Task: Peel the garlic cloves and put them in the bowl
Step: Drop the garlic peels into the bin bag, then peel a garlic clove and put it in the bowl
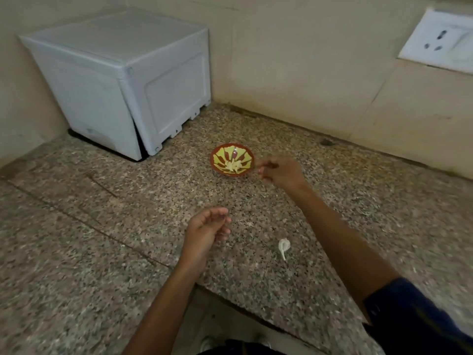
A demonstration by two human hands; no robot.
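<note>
Head view: peeled garlic cloves (234, 165) lie in the red-and-yellow bowl (217, 156) on the speckled counter (76, 226), right hand (277, 172) just beside its rim with fingers loosely curled, left hand (204, 233) nearer, loosely curled, apparently empty, garlic skin (284, 245) near it.

You're facing a speckled granite counter (102, 226) set in a corner of beige tiled walls (294, 60), with a white box appliance (122, 80) at the back left and a white wall socket (439, 38) at the upper right.
</note>
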